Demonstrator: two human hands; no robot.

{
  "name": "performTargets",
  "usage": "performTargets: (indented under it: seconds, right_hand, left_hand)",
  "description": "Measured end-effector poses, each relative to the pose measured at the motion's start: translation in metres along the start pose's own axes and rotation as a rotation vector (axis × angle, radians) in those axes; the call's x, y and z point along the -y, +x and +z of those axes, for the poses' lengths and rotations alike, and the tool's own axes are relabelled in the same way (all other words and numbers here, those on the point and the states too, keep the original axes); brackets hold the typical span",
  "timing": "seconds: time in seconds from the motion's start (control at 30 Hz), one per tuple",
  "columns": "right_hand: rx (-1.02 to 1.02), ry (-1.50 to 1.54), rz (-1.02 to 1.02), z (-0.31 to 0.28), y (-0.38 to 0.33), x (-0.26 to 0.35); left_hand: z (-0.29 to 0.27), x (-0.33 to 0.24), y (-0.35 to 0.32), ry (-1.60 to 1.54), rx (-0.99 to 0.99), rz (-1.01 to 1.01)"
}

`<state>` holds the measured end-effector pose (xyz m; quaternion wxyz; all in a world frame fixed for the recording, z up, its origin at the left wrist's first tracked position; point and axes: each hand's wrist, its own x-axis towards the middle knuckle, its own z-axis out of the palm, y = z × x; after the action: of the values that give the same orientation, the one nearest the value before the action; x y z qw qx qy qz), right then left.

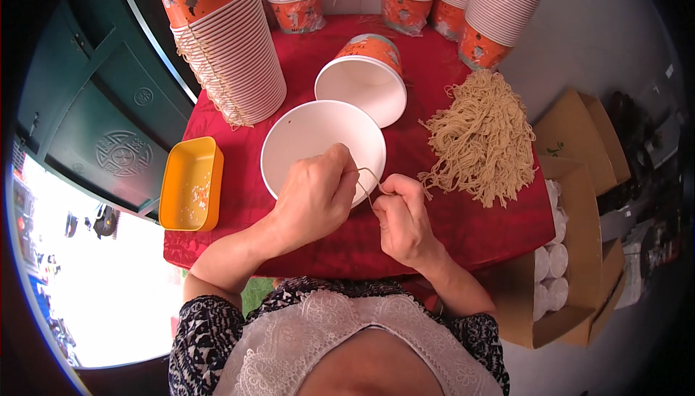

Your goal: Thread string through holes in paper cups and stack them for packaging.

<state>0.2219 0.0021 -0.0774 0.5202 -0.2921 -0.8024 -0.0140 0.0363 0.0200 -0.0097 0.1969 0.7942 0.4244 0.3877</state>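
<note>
My left hand [316,197] grips the near rim of a white paper cup [318,135] that faces me with its mouth open, and pinches one end of a thin beige string [368,181]. My right hand [404,215] pinches the other end of that string just right of the cup. A second orange-patterned cup [365,77] lies on its side behind the first one. A heap of beige strings [483,139] lies on the red tablecloth [449,226] to the right of my hands.
Tall stacks of nested orange-and-white cups [232,48] lean at the back left, one tied with string, and more stacks [463,5] stand along the back. An orange plastic tray [190,184] sits at the table's left edge. Open cardboard boxes [579,251] with white cups stand at the right.
</note>
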Motion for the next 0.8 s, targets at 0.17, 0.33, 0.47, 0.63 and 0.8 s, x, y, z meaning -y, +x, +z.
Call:
performTargets:
  seconds: [0.17, 0.33, 0.47, 0.63, 0.8]
  right_hand:
    - [0.086, 0.185, 0.159, -0.004, -0.004, -0.001]
    - [0.140, 0.356, 0.381, -0.011, 0.000, 0.013]
    - [0.114, 0.308, 0.440, -0.007, -0.006, 0.013]
    - [-0.112, 0.098, 0.235, 0.001, -0.002, 0.013]
    - [-0.211, -0.008, 0.172, 0.003, 0.000, 0.014]
  left_hand:
    - [-0.001, -0.005, 0.002, -0.020, 0.022, -0.083]
    - [0.000, -0.006, 0.002, -0.026, 0.033, -0.078]
    - [0.000, -0.005, 0.003, -0.022, 0.030, -0.064]
    - [0.003, -0.005, 0.003, -0.020, -0.001, -0.012]
    - [0.004, -0.006, 0.002, 0.047, -0.043, 0.111]
